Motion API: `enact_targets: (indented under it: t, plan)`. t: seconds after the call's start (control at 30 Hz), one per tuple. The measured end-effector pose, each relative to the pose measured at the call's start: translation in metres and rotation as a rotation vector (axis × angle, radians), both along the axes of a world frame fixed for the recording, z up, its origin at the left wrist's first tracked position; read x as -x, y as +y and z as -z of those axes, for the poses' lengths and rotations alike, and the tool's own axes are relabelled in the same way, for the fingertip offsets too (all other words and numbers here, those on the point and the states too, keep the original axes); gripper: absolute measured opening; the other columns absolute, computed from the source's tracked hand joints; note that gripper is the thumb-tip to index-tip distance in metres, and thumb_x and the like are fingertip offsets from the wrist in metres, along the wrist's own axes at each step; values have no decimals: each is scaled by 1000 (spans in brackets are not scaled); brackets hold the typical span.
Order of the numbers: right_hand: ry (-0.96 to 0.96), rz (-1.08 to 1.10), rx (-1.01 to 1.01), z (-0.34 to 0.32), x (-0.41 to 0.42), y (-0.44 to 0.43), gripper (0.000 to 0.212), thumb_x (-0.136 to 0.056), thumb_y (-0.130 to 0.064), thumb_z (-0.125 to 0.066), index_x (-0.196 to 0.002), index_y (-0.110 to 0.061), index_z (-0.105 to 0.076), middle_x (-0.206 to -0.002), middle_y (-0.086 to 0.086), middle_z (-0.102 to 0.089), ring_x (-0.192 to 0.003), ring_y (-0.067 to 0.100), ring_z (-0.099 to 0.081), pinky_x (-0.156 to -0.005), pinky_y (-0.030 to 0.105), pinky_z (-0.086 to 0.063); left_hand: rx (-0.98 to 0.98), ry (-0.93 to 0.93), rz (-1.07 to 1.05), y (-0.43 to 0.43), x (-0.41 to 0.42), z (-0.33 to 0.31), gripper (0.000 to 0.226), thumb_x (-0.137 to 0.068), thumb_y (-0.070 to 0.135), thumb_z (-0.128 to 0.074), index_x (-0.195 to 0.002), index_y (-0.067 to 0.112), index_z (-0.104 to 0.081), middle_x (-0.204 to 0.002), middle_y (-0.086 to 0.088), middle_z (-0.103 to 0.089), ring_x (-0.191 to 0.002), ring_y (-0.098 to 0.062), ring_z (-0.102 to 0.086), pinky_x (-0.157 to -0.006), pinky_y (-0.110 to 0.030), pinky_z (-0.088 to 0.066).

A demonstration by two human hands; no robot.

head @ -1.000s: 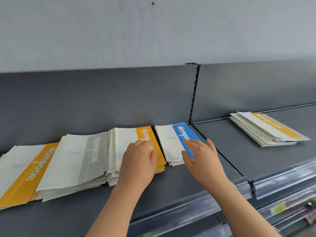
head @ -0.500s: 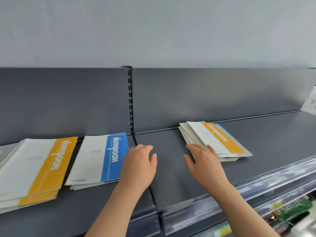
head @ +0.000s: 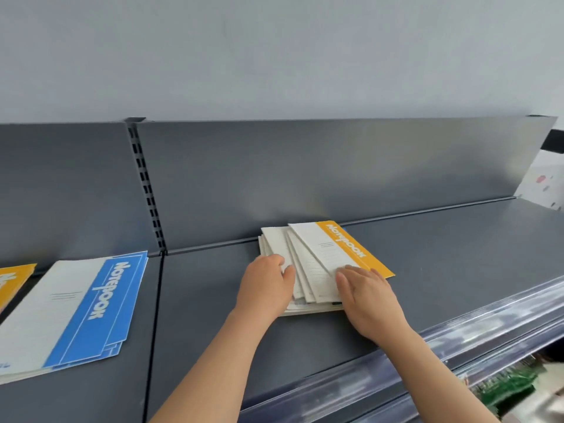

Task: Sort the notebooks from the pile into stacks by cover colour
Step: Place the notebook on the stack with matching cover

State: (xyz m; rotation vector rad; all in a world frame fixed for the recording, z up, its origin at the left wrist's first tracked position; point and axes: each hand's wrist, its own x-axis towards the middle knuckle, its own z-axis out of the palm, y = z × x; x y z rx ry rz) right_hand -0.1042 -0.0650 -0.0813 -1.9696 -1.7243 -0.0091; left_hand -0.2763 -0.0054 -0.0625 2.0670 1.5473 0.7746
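Observation:
A fanned pile of notebooks point(head: 308, 264) lies on the grey shelf point(head: 457, 270), with a yellow-banded notebook point(head: 345, 245) on top. My left hand point(head: 265, 288) rests on the pile's left near corner, thumb out over the white covers. My right hand point(head: 366, 297) lies flat on the pile's right near corner, fingers straight, touching the top notebook. To the left, a stack of blue-banded notebooks point(head: 76, 309) sits on the neighbouring shelf section. A corner of a yellow stack point(head: 12, 282) shows at the left edge.
A slotted upright point(head: 146, 190) divides the grey back panels. The shelf's front edge carries a clear plastic price rail point(head: 427, 355). Lower shelves with green goods point(head: 512, 383) show at the bottom right.
The view has swung right, away from the yellow, grey and blue stacks. Both hands moved right from the blue stack and have landed on the mixed pile.

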Motion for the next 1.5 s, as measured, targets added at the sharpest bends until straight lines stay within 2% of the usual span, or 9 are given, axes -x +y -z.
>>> enact_targets:
  t: [0.2, 0.4, 0.5, 0.63, 0.9, 1.07, 1.23, 1.37, 1.5]
  plan:
    - [95, -251, 9, -3, -2, -6, 28, -98, -21, -43, -110, -18, -68, -116, -11, -66, -111, 5, -54, -115, 26, -20, 72, -62, -74, 6, -19, 0, 28, -90, 45, -51, -78, 20, -55, -77, -1, -60, -72, -19, -56, -73, -41, -52]
    - [101, 14, 16, -4, -27, -2, 28, -97, -26, -45, -114, -11, -62, -120, 2, -61, -115, 20, -50, -114, 29, -19, 52, -73, -115, 4, -20, 7, 26, -87, 41, -62, -101, 20, -64, -91, 9, -62, -87, -11, -60, -74, -27, -49]
    - [46, -97, 60, 3, -23, 0, 26, -97, -30, -41, -102, -17, -63, -106, -5, -62, -103, 13, -54, -117, 37, -19, 28, -77, -122, 2, -20, 6, 30, -88, 46, -58, -89, 16, -65, -81, 10, -64, -79, -10, -61, -68, -28, -50]
    - [132, -222, -13, 0, -14, -4, 27, -97, -23, -45, -112, -20, -68, -121, -11, -63, -114, 6, -53, -118, 28, -15, 60, -137, -174, 5, -12, 6, 21, -83, 37, -65, -80, 18, -57, -80, 9, -63, -76, -11, -60, -61, -28, -47]
    - [57, -29, 30, 15, -23, 5, 24, -96, -28, -40, -85, -13, -55, -84, -4, -58, -85, 15, -53, -114, 33, -20, 173, -353, -165, 6, 13, 3, 15, -83, 11, -65, -97, 13, -59, -90, 9, -68, -81, -6, -64, -63, -24, -50]
    - [88, -157, 2, 13, -23, 2, 24, -98, -25, -38, -103, -15, -59, -105, -5, -61, -104, 12, -52, -114, 31, -24, 276, -449, -141, 9, 21, 4, 22, -82, 7, -68, -102, 14, -61, -95, 5, -71, -84, -8, -67, -66, -23, -50]
    - [82, -279, 30, 5, -14, -1, 35, -101, -24, -34, -130, -19, -52, -136, -10, -51, -131, 4, -38, -117, 25, -8, 333, -475, -134, 13, 24, 5, 29, -81, 2, -68, -107, 14, -63, -98, 5, -71, -86, -11, -69, -75, -27, -54]
    - [133, -179, 33, 7, -16, 0, 33, -101, -23, -33, -121, -10, -56, -127, -2, -57, -120, 12, -46, -111, 14, -10, 354, -475, -148, 13, 24, 6, 29, -83, 0, -66, -109, 10, -62, -101, 2, -71, -89, -15, -68, -74, -27, -53]
    - [111, -138, 58, 12, -17, 3, 27, -100, -19, -31, -108, -11, -56, -113, -4, -59, -108, 13, -51, -116, 29, -20, 390, -506, -193, 14, 26, 4, 28, -84, 0, -65, -109, 7, -57, -102, -4, -68, -90, -20, -67, -69, -27, -51]
